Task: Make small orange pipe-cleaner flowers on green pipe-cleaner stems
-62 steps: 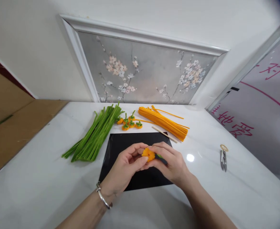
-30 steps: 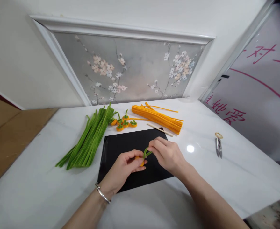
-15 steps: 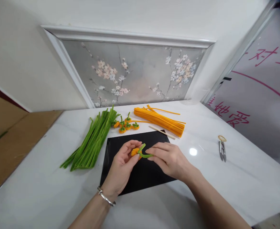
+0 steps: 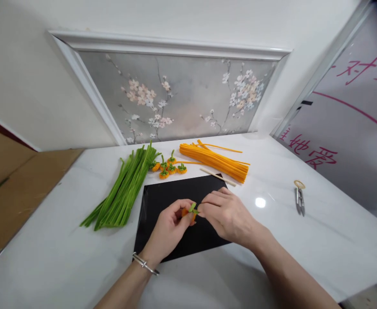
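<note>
Above the black mat (image 4: pixel 162 193), my left hand (image 4: pixel 172 223) pinches a small orange pipe-cleaner pumpkin (image 4: pixel 193 219), largely covered by the fingers. A short green pipe cleaner (image 4: pixel 193 207) sticks up from its top. Its other end runs to my right hand (image 4: pixel 225 214), whose thumb and fingertips close on it, right beside the left fingertips. Behind the mat lie several finished-looking orange pieces with green tops (image 4: pixel 172 167).
Left of the mat lies a bundle of green pipe cleaners (image 4: pixel 124 193). At the back right is a bundle of orange pipe cleaners (image 4: pixel 217 161), with a thin wooden stick (image 4: pixel 218 176) before it. Thread snips (image 4: pixel 299 199) lie far right. A cardboard box (image 4: pixel 24 184) stands left.
Both hands have come closer together, the left moving slightly right. The green length showing between them is shorter, and the orange piece is more covered by the fingers.
</note>
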The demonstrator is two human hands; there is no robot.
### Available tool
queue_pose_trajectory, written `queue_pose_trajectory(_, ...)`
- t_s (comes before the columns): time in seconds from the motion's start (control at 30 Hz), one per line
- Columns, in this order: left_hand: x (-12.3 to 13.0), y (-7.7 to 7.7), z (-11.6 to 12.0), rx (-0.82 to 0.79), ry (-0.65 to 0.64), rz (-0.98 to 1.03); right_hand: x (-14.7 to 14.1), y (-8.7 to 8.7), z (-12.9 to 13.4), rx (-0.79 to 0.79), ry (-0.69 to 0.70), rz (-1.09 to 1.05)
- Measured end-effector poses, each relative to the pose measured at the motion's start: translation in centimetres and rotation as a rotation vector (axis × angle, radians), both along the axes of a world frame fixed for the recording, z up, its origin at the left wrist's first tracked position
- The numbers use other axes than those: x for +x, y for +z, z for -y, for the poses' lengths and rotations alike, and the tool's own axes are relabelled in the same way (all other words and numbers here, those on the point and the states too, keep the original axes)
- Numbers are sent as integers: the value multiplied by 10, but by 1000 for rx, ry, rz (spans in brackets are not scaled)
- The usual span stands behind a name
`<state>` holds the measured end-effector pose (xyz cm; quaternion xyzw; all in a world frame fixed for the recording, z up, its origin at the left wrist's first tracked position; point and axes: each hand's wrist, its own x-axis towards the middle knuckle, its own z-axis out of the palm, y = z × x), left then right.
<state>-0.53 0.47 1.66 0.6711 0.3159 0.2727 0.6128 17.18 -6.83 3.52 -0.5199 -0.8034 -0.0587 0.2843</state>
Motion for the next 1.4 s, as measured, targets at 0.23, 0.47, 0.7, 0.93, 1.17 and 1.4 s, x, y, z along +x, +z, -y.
queue_pose_trajectory(0.23, 3, -2, 7, -213, 155, 175, -4, 4, 5, 1, -119, 48)
queue_pose_trajectory(0.47, 1, 4, 8, -217, 47, 167, 4, 0, -2, 186, -184, 81)
queue_pose_trajectory(0.7, -4, 8, -2, -423, -9, 59, 10, -5, -2, 255, -105, 86)
queue_pose_trajectory(0.93, -4, 6, -3, -619, -32, 132, 4, -3, 3, 280, -32, 141)
queue_pose_trajectory(1.17, -5, 5, 1, -582, -55, 205, 1, -6, 0, 250, -55, 66)
queue_pose_trajectory(1.4, -2, 7, 4, -552, 7, 275, -19, -13, 3, 193, -184, -187)
